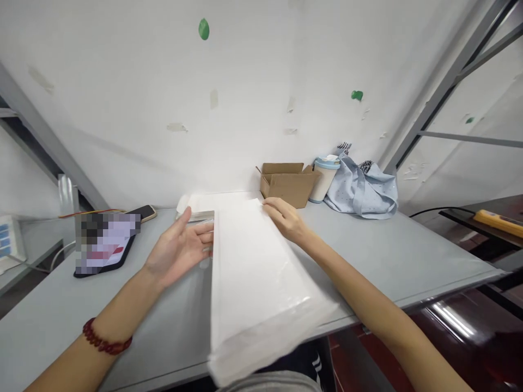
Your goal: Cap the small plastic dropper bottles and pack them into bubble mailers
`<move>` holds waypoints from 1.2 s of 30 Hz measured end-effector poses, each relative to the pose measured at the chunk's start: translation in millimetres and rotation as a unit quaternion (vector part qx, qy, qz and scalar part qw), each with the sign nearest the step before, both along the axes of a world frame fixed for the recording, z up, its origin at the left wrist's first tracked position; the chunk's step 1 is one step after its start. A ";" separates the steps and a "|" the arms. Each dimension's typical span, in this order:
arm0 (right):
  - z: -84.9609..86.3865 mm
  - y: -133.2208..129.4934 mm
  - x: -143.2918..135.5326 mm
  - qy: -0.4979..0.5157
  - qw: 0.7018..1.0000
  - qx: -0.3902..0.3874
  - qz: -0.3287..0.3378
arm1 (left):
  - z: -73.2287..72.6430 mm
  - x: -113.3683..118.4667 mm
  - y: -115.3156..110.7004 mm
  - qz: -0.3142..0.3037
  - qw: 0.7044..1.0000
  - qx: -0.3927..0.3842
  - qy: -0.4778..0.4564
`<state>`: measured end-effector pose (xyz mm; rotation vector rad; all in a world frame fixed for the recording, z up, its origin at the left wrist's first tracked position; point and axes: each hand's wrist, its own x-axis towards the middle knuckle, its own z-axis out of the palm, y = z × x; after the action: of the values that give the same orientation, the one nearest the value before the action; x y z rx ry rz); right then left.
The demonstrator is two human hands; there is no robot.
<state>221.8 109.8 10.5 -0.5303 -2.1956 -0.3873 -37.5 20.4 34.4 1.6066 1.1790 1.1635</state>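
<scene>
Lengthwise, the glossy white packet [265, 288] runs from the picture's centre to its bottom edge, flat-faced with crinkled plastic, the right hand's [286, 220] fingers gripping its far corner, the left hand's [180, 250] spread open beside it.

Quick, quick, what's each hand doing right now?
Left hand: open, fingertips at the left edge of the flat, white package in shiny clear plastic; can't tell if it's gripping.
Right hand: closed on the package's far right corner.
</scene>
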 end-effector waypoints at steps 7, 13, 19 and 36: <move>-1.2 -2.4 -10.5 0.011 0.999 -0.044 -0.004 | -11.9 15.6 -6.9 -0.021 0.977 -0.183 -0.105; 16.1 -28.5 -19.0 0.127 0.934 -0.333 0.008 | -14.4 33.2 -12.7 0.092 0.992 -0.078 -0.044; 25.4 -44.4 -24.3 0.227 0.781 -0.570 0.115 | -14.1 40.3 -17.7 0.075 0.995 -0.047 -0.036; 28.7 -50.7 -10.3 0.082 0.990 -0.112 0.000 | -14.0 18.4 -5.5 0.046 0.996 -0.066 0.028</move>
<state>211.5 59.0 39.2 -0.6609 -2.0907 -0.0916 -19.2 14.9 20.5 1.5075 1.3511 1.0803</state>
